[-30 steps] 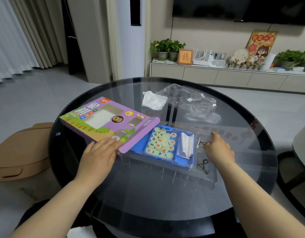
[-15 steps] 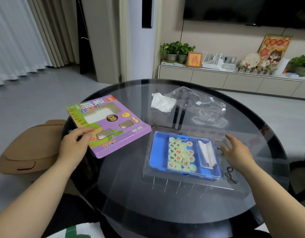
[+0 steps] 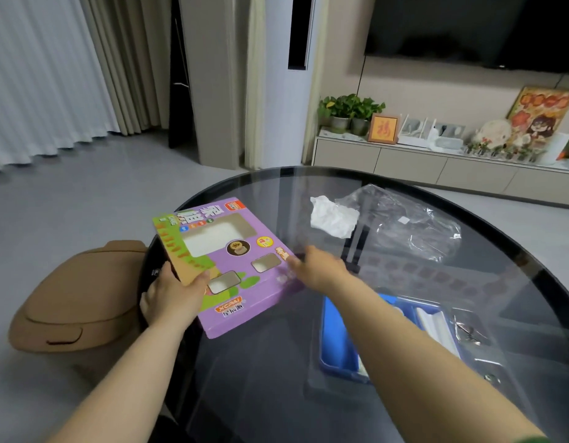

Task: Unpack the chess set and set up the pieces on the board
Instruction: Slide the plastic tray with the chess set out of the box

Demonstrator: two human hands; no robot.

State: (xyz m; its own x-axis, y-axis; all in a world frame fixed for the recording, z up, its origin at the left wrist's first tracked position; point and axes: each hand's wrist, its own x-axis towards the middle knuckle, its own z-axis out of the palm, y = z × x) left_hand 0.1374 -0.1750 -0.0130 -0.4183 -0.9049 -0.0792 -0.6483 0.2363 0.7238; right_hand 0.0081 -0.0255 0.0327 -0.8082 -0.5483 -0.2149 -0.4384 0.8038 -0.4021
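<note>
Your right hand (image 3: 318, 270) has crossed from the blue tray (image 3: 336, 343) to the purple box (image 3: 235, 273); its fingers are too blurred to tell. Your left hand (image 3: 171, 295) clasps the box's edge. The tray lies near the box's right; setup has not begun.

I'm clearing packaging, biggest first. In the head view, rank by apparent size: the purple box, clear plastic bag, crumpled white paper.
1. purple box, though it is nearest the camera, so its lead over the bag is unsure.
2. clear plastic bag.
3. crumpled white paper, plainly smallest.
</note>
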